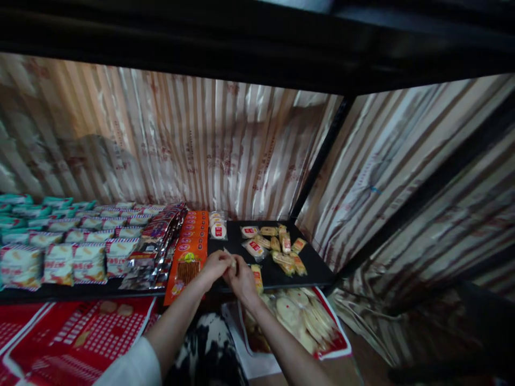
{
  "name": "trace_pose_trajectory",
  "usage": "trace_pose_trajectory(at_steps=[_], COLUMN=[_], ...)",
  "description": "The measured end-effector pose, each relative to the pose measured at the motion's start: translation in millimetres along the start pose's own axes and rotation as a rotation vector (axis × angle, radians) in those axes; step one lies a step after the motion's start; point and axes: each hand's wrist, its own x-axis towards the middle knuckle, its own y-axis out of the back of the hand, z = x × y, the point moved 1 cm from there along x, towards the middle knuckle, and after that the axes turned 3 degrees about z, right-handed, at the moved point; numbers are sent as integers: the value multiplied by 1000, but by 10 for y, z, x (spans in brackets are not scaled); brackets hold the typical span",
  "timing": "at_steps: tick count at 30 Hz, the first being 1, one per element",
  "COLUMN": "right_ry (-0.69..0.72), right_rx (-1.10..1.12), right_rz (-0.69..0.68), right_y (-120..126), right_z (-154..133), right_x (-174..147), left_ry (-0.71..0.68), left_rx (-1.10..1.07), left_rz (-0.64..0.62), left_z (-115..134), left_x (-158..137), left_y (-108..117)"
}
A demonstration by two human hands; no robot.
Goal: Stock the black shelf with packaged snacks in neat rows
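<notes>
Above the front of the black shelf, my left hand [216,266] and my right hand [242,280] meet, fingers closed around a small wrapped snack [232,261]. Its clear wrapper edge pokes up between them, while the fingers hide most of it. A yellow snack packet [257,277] lies beside my right hand. Farther right, several yellow packets [285,261] and white packets with red labels [255,248] are scattered. Behind my hands stands a row of white packets [218,228]. An orange printed snack bag [188,252] lies just left of my left hand.
Left on the shelf [316,272] are dark foil packets [151,257], rows of white snack bags [89,261] and teal packets [16,214]. Below are a red-edged bag of round pale crackers [295,316] and a red printed bag [112,343]. A black post [322,158] rises behind; striped sheeting [225,145] covers the back.
</notes>
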Motion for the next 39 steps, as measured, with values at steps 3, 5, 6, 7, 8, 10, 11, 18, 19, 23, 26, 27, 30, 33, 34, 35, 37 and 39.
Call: trace_pose_trajectory(at_steps=[3, 5, 6, 7, 8, 10, 11, 18, 19, 23, 26, 27, 30, 33, 34, 35, 37, 39], right_ry=[-132, -225, -277, -332, -388, -480, -518, -643, -658, -683, -651, -632, -590, -573, -554, -526, -452, -387], right_rx=[177, 366, 474, 580, 679, 840, 896, 1233, 1279, 1320, 1297, 1283, 1198, 1048, 984, 914, 768, 625], right_rz=[49, 47, 47, 52, 64, 112, 139, 249, 268, 327, 310, 290, 246, 294, 315, 318, 274, 177], right_y=[51, 74, 81, 86, 89, 89, 84, -90, -136, -326, -428, -446, -444, -359, -318, -277, -201, -146], right_z=[1, -1, -5, -11, -19, -35, -41, -66, -67, -59, -38, -25, 53, 195, 247, 296, 374, 419], right_x=[-17, -43, -61, -82, -105, -147, -164, -199, -203, -257, -323, -341, -354, -275, -230, -178, -66, 42], left_ry=[2, 30, 53, 81, 111, 172, 198, 281, 270, 209, 171, 175, 225, 245, 241, 237, 233, 233], left_rx=[-66, -88, -96, -105, -115, -143, -161, -369, -418, -571, -664, -686, -701, -658, -640, -622, -594, -584], left_rz=[21, 75, 103, 127, 145, 162, 163, 71, 66, 121, 204, 231, 295, 321, 316, 298, 249, 209], left_z=[2, -46, -79, -114, -149, -211, -236, -303, -301, -290, -290, -294, -317, -357, -372, -386, -405, -407], left_x=[-79, -107, -121, -139, -163, -234, -280, -614, -635, -612, -523, -488, -371, -238, -192, -145, -57, 25], left_y=[133, 233, 281, 324, 361, 413, 425, 275, 228, 37, -55, -69, -59, -3, 16, 32, 53, 62])
